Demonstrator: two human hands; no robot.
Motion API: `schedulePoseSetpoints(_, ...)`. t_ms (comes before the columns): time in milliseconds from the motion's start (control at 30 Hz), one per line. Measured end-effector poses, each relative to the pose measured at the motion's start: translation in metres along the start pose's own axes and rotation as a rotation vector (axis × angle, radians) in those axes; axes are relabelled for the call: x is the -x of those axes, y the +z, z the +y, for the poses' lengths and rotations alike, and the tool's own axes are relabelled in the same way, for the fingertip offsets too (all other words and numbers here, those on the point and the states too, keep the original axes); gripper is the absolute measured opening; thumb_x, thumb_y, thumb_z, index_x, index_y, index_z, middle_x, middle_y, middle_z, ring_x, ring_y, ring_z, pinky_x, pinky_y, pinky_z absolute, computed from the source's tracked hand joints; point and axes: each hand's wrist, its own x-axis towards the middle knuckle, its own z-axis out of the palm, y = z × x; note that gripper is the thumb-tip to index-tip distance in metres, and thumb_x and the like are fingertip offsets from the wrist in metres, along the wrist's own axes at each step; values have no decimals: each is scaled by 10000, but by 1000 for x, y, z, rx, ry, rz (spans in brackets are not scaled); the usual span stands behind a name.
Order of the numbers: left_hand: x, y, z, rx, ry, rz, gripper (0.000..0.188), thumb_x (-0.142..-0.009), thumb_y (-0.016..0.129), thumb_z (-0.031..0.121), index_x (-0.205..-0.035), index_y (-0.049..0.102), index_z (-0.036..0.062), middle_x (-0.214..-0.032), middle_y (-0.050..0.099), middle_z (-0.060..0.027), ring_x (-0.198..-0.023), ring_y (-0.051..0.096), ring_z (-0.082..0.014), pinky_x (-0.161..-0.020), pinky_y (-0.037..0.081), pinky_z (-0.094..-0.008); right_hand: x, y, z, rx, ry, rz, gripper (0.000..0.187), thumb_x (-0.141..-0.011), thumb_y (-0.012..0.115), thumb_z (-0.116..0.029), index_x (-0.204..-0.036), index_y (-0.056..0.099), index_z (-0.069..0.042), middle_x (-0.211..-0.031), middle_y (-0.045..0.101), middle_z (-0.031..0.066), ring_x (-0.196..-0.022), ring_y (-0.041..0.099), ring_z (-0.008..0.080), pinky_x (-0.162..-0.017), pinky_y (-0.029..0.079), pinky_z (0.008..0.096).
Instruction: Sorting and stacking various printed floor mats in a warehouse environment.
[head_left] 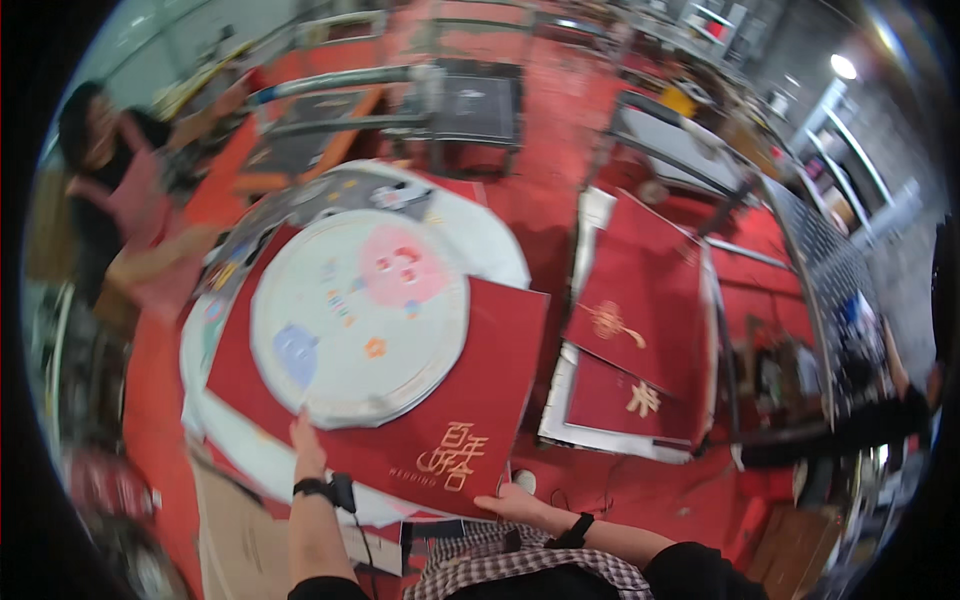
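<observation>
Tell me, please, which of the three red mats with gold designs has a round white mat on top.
The left mat: the white mat lies on it; the knot mat and the mat it overlaps, both to the right, bear none.

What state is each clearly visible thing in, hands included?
Red mat: printed side up, partly covered
Round white mat: lying on the red mat, printed side up
Left hand: at the round white mat's near edge, grip unclear
Right hand: at the red mat's near edge, grip unclear
Red sheets at right: overlapping, printed side up
Lamp: lit
</observation>
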Motion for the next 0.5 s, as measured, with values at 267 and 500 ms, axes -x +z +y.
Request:
schedulePoseSetpoints(267, -43, 27, -8, 3, -117, -113, 576, -787, 561, 399, -1172, 459, -16, -1139, 517, -126, -992, 524, -274, -832, 432, -394, 16, 7, -7, 79, 39, 111, 501, -808, 513, -453, -890, 584, 36, -637, 556, 141, -621, 539, 261, -563, 408, 355)
schedulePoseSetpoints(500, -31, 22, 23, 119, -225, -254, 470, -820, 531, 305, -1182, 437, 22, -1157, 509, -92, -1031, 504, -248, -877, 405, -400, 15, -10, -14, -193, -206, 286, 378, -849, 524, -303, -1091, 543, -13, -951, 613, 119, -880, 553, 173, -773, 420, 291)
